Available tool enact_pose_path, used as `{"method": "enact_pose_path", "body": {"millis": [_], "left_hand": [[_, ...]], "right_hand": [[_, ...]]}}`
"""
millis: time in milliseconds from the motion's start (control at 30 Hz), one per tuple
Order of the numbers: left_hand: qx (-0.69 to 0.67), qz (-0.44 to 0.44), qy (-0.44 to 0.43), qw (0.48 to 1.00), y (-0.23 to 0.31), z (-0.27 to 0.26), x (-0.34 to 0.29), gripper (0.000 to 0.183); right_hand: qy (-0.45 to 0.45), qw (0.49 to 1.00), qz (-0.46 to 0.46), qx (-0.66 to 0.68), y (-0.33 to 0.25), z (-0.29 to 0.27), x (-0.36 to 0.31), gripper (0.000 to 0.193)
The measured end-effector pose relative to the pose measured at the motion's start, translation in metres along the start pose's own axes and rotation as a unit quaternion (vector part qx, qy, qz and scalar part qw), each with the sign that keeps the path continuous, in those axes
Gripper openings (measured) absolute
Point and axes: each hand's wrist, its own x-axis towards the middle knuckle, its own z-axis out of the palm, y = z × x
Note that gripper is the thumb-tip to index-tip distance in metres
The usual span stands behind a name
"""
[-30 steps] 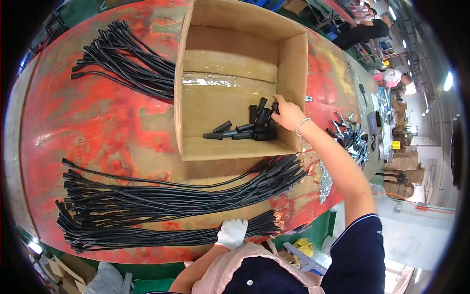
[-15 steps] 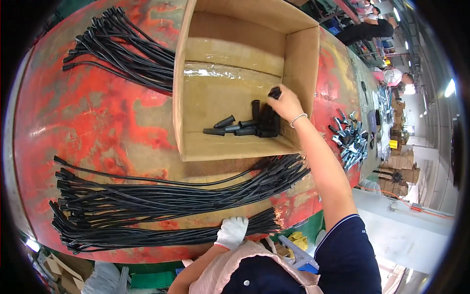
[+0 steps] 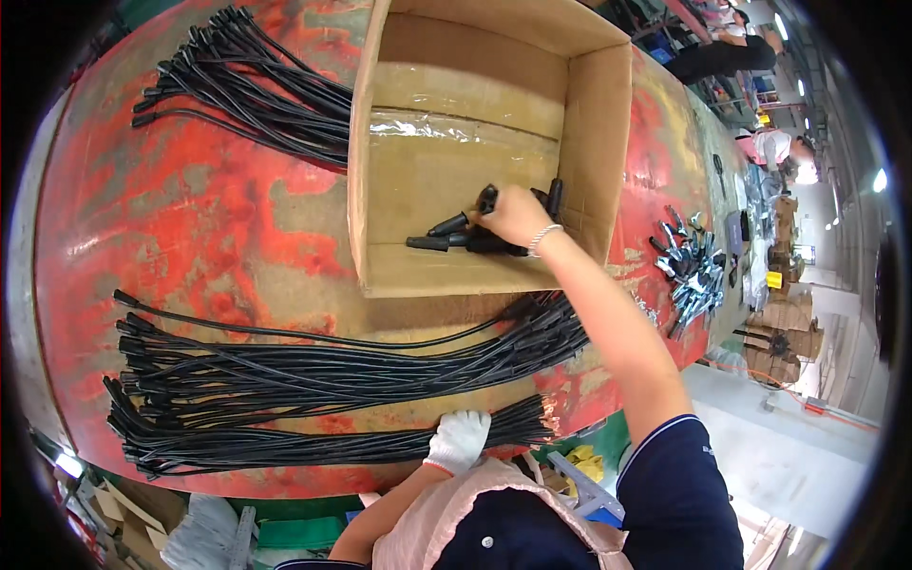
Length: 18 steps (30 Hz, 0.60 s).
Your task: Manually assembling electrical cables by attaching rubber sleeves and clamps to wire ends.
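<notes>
My right hand (image 3: 518, 218), bare with a beaded bracelet at the wrist, is inside the open cardboard box (image 3: 454, 280). Its fingers are closed on a short black rubber sleeve (image 3: 487, 199). Around and under it, more black sleeves (image 3: 429, 243) lie on the box floor, partly hidden by the hand. Close to my body, my left hand (image 3: 457, 441) wears a white glove and is curled over the near bundle of black cables (image 3: 313, 446), close to their bare copper ends (image 3: 549, 418). A second cable bundle (image 3: 313, 380) stretches between that one and the box.
Another bundle of black cables (image 3: 237, 81) lies left of the box, on the worn red table (image 3: 228, 228). To the right is a pile of shiny metal parts (image 3: 692, 271). Other people (image 3: 727, 57) are in the background at upper right.
My right hand has moved left and lower in the box, over the sleeves, still with a black sleeve in its fingers. The left hand stays on the cables. The whole view has shifted slightly.
</notes>
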Motion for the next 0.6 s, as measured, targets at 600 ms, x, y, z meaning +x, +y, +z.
{"method": "enact_pose_path", "body": {"millis": [600], "left_hand": [[0.153, -0.050, -0.070, 0.984, 0.030, -0.002, 0.008, 0.030]], "right_hand": [[0.271, 0.729, 0.031, 0.628, 0.070, -0.039, -0.340, 0.027]]}}
